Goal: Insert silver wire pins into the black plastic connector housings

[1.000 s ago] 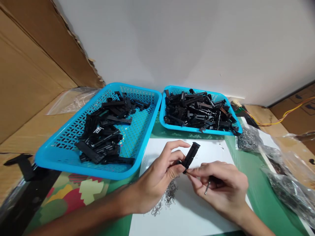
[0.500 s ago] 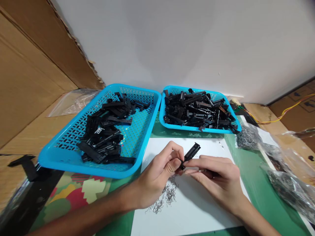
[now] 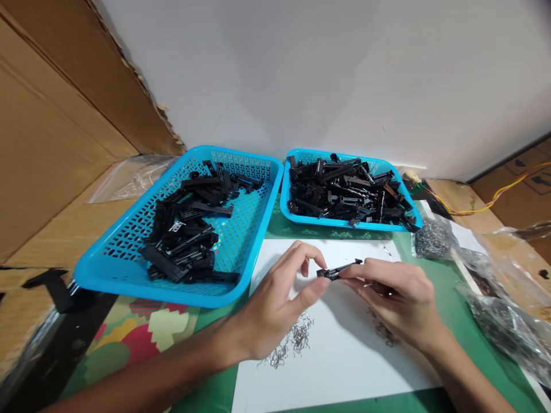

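Note:
A slim black plastic part with a narrow, slotted body is held above the white sheet, lying nearly level. My right hand pinches its right-hand portion between thumb and fingers, which partly hide it. At the other end, the thumb and index finger of my left hand close on the part's tip, with a gap between them nearer the palm. Small bent metal wire springs lie in a loose pile below my left hand. More small metal pieces are on the sheet, partly behind my right hand.
Two blue baskets stand behind the sheet: the left basket and right basket both hold many black parts. Plastic bags of small metal pieces lie at right. Yellow and red wires run along the right; cardboard stands at left.
The black part has turned from steeply slanted to nearly level, and its far end now points right. My right hand has shifted slightly right; my left thumb and index finger have spread apart somewhat.

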The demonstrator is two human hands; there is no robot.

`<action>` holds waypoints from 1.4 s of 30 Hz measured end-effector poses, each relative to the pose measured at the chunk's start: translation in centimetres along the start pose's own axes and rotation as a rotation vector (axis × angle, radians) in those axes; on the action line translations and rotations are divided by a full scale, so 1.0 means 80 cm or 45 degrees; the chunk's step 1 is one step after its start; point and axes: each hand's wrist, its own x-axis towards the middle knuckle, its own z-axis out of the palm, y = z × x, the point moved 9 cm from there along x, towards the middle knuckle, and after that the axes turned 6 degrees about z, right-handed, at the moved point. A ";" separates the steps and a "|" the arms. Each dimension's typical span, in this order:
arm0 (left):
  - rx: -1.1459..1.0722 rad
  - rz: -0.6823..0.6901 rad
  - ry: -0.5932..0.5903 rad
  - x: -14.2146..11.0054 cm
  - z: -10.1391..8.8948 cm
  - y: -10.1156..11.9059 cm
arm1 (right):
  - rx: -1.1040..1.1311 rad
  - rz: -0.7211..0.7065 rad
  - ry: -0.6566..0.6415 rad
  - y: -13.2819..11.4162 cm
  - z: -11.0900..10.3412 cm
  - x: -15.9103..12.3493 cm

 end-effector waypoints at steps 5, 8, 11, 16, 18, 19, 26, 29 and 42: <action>0.267 0.107 0.193 0.000 -0.010 0.002 | -0.006 0.092 -0.061 0.014 0.001 0.001; 0.317 0.139 0.206 0.001 -0.009 0.003 | -0.018 0.119 -0.113 0.016 0.001 0.004; 0.378 0.170 0.181 0.001 -0.006 0.006 | -0.056 0.215 -0.066 0.025 -0.011 0.008; 0.529 0.191 0.048 0.001 0.005 0.007 | -0.132 0.242 -0.020 0.029 -0.027 0.010; 0.587 0.234 0.000 0.000 0.010 0.009 | -0.191 0.195 0.055 0.023 -0.033 0.011; 0.608 0.258 -0.012 -0.001 0.012 0.011 | -0.208 0.183 0.105 0.020 -0.035 0.011; 0.723 0.354 -0.017 -0.006 0.019 0.018 | 0.247 0.503 0.297 0.025 -0.017 0.001; 0.722 0.367 -0.027 -0.007 0.021 0.017 | 0.442 0.598 0.212 0.028 0.007 -0.002; 0.676 0.425 0.000 -0.011 0.021 0.020 | 0.139 0.451 0.158 0.001 0.008 0.004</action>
